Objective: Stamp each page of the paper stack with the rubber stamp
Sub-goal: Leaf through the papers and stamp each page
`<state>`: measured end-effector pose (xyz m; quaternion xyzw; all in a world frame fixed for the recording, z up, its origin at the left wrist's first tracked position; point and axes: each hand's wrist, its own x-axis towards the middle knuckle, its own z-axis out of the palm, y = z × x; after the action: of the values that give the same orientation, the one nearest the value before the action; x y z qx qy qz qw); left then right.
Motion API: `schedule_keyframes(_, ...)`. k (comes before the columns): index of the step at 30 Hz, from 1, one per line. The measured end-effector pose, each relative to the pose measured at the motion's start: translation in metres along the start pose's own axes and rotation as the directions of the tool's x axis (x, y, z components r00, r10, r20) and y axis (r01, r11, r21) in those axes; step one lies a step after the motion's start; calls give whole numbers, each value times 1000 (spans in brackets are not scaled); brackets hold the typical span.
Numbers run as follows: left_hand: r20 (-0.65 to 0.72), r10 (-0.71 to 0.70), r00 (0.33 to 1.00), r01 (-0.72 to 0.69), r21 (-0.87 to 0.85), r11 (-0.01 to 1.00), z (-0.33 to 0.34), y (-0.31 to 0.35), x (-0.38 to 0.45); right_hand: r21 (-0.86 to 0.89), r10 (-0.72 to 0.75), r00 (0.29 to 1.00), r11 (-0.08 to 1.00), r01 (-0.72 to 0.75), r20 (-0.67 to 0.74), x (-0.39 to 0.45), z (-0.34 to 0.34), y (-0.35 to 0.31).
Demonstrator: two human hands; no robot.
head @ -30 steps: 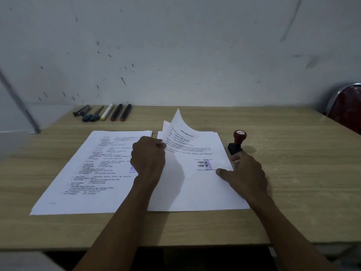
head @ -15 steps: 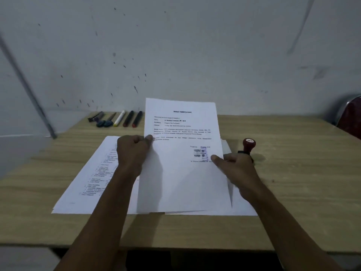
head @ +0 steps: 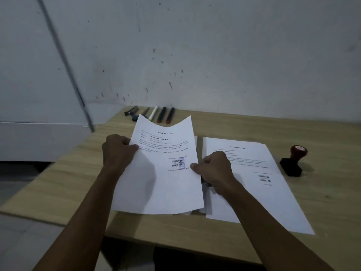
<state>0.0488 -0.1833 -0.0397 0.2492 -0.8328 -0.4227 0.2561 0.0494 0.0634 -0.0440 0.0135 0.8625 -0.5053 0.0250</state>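
I hold a printed sheet (head: 166,184) with a purple stamp mark above the left part of the wooden table (head: 322,192). My left hand (head: 117,151) pinches its left edge and my right hand (head: 213,169) pinches its right edge. The sheet covers most of a pile lying under it; only a sliver of that pile's right edge (head: 196,142) shows. To the right lies the paper stack (head: 259,188), its top page printed. The rubber stamp (head: 293,161), red knob on a black base, stands on the table right of the stack, in neither hand.
Several pens and markers (head: 156,114) lie in a row at the table's back edge by the wall. A grey rod (head: 66,63) leans against the wall at the left. The table's near edge runs under my forearms.
The sheet came up off the right stack and travelled left, held in both hands, over the left pile. My view swung left, so the stamp now sits far right.
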Motion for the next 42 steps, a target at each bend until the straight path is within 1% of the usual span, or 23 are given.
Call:
schedule_keyframes(3,-19,6,1000,-4,109,994,-3,-9,13,-170,-18,1000,985,15,-15,5,18,-6)
schedule_keyframes(5,-9,13,1000,-11,176,984,-1,-12,19,-322,-29,999,947,18,-29,6,25,-8)
schedule_keyframes(7,15,20,1000,-23,223,975,4,-15,24,-439,-51,998,898,29,-39,5,29,-10)
schedule_keyframes(11,51,30,998,-43,283,958,13,-18,28,-583,-107,994,808,82,-9,2,27,-15)
schedule_keyframes(16,58,26,998,-44,342,939,19,-22,22,-655,-108,994,750,97,24,2,26,-17)
schedule_keyframes(21,63,38,997,-57,329,943,19,-27,17,-712,-134,991,693,114,28,1,22,-17)
schedule_keyframes(24,56,80,995,-95,341,935,20,-29,16,-705,-142,989,698,126,37,1,21,-14)
schedule_keyframes(28,18,132,991,-128,395,910,22,-21,11,-661,-166,986,738,134,15,0,16,-11)
schedule_keyframes(30,-16,181,983,-163,360,918,26,-14,4,-627,-191,982,766,142,-10,-1,10,-8)
schedule_keyframes(32,-54,285,957,-263,256,930,33,-5,-7,-584,-226,974,794,170,-23,0,2,-2)
schedule_keyframes(34,-63,441,895,-432,113,895,43,7,-21,-541,-266,963,817,200,-45,0,-11,7)
schedule_keyframes(36,-14,584,812,-584,1,812,57,24,-40,-491,-300,949,844,216,-100,0,-28,20)
schedule_keyframes(37,17,635,773,-634,-41,772,65,32,-48,-474,-318,938,853,221,-135,0,-35,27)
schedule_keyframes(39,67,697,714,-687,-127,716,86,49,-66,-452,-332,918,868,207,-216,1,-55,42)
schedule_keyframes(42,123,711,693,-678,-223,700,118,70,-89,-450,-363,874,871,196,-323,2,-85,60)
